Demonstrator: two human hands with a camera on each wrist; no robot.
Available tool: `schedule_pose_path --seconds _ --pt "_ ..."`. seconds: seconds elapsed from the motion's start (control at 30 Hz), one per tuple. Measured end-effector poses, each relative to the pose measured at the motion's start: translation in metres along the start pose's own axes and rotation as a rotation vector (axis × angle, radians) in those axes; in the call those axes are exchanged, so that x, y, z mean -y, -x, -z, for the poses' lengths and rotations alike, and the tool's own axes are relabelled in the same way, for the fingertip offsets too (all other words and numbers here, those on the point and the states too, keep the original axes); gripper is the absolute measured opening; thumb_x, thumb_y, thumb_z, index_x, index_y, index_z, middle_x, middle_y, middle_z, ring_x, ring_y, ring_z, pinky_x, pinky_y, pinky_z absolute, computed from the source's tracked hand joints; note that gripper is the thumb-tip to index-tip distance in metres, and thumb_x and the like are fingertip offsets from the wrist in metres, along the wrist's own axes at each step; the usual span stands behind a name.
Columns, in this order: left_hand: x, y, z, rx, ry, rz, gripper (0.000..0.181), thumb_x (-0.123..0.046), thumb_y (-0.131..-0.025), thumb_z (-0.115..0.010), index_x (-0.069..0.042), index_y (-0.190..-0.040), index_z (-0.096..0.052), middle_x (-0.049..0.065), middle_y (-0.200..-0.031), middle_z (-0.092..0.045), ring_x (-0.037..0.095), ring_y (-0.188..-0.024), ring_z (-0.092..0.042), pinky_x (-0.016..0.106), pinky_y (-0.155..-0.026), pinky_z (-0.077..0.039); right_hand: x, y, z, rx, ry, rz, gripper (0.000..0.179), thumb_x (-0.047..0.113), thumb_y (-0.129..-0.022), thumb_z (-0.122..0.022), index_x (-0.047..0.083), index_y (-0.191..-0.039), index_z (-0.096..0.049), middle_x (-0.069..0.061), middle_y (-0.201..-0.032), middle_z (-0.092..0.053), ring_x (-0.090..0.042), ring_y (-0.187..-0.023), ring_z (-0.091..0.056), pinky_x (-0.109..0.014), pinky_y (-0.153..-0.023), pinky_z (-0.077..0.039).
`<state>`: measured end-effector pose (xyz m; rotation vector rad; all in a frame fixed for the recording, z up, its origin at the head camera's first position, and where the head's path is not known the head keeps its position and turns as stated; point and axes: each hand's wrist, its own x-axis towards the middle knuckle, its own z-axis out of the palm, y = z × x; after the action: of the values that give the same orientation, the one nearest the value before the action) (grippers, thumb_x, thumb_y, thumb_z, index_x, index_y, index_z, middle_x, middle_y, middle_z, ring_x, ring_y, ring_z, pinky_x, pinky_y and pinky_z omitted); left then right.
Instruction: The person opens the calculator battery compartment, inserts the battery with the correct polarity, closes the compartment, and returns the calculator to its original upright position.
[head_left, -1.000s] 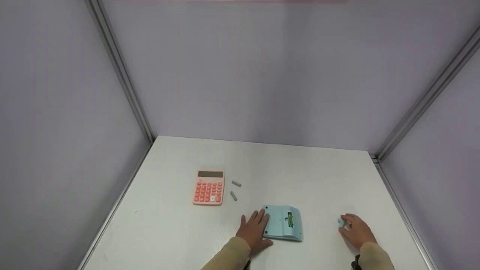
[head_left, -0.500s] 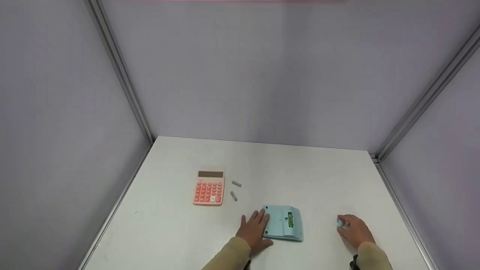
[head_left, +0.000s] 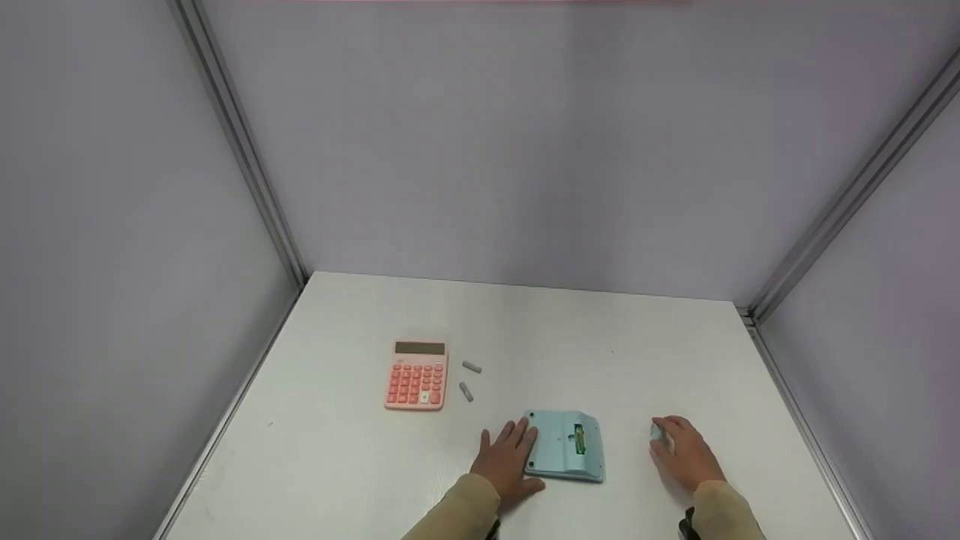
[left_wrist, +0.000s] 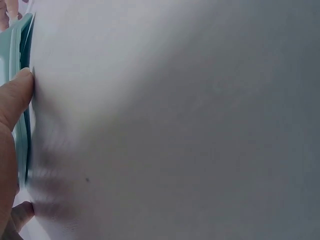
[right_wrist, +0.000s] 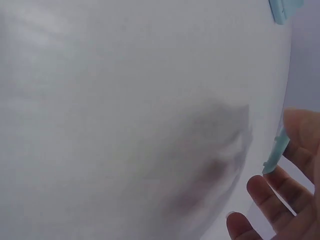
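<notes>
A light blue calculator [head_left: 553,444] lies face down on the table, its narrow battery slot [head_left: 580,439] uncovered with something green inside. My left hand [head_left: 504,463] rests along the calculator's left side with fingers spread. In the left wrist view the thumb [left_wrist: 17,95] lies against the calculator's edge [left_wrist: 19,50]. To the right, my right hand [head_left: 684,454] pinches a small light blue battery cover [right_wrist: 276,152] between thumb and fingers, above the table and apart from the calculator. The other right fingers are loosely bent.
Back left of the left hand lies a pink calculator [head_left: 416,375], face up. Two small grey cylinders [head_left: 472,367] lie beside it. The white table [head_left: 570,330] is bounded by grey panels [head_left: 480,150] at the back and both sides.
My right hand has moved left with the battery cover, closer to the blue calculator. The left hand and the calculator have stayed in place.
</notes>
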<state>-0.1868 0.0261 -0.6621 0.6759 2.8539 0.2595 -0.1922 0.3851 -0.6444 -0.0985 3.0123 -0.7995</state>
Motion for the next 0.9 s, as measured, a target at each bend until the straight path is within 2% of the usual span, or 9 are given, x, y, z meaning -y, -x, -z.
schedule_pose_path --seconds 0.3,0.5,0.7,0.9 --pt "0.001 0.0 -0.001 -0.007 0.008 -0.005 0.093 -0.073 -0.08 -0.055 -0.025 -0.153 -0.025 0.0 -0.159 -0.02 0.024 -0.144 -0.024 0.061 -0.109 -0.027 0.025 -0.007 -0.011 -0.06 -0.055 0.091 0.042 0.018 -0.091 -0.066 0.011 -0.132 -0.055 -0.015 -0.136 -0.047 -0.039 -0.128 -0.043 -0.057 -0.103 -0.037" --pt "0.002 0.0 -0.001 0.001 0.025 -0.009 0.092 -0.072 -0.081 -0.055 -0.025 -0.154 -0.024 0.0 -0.159 -0.019 0.024 -0.144 -0.022 0.061 -0.109 -0.025 0.044 -0.012 -0.017 -0.022 -0.094 0.101 0.042 0.019 -0.091 -0.068 0.015 -0.13 -0.054 -0.008 -0.136 -0.047 -0.032 -0.129 -0.045 -0.053 -0.106 -0.037" --pt "0.004 -0.002 -0.008 -0.027 -0.003 -0.018 0.094 -0.075 -0.079 -0.052 -0.024 -0.153 -0.025 -0.001 -0.159 -0.019 0.023 -0.144 -0.022 0.061 -0.109 -0.026 0.063 -0.014 -0.02 -0.01 -0.101 0.11 0.042 0.02 -0.09 -0.07 0.017 -0.129 -0.055 -0.002 -0.136 -0.05 -0.024 -0.124 -0.05 -0.049 -0.105 -0.039" --pt "0.005 -0.003 -0.009 -0.008 0.006 -0.019 0.094 -0.075 -0.08 -0.051 -0.025 -0.154 -0.023 -0.001 -0.16 -0.018 0.023 -0.145 -0.021 0.062 -0.109 -0.025 0.078 -0.014 -0.025 0.018 -0.134 0.094 0.043 0.019 -0.086 -0.073 0.021 -0.126 -0.058 0.0 -0.137 -0.051 -0.024 -0.127 -0.048 -0.048 -0.107 -0.037"
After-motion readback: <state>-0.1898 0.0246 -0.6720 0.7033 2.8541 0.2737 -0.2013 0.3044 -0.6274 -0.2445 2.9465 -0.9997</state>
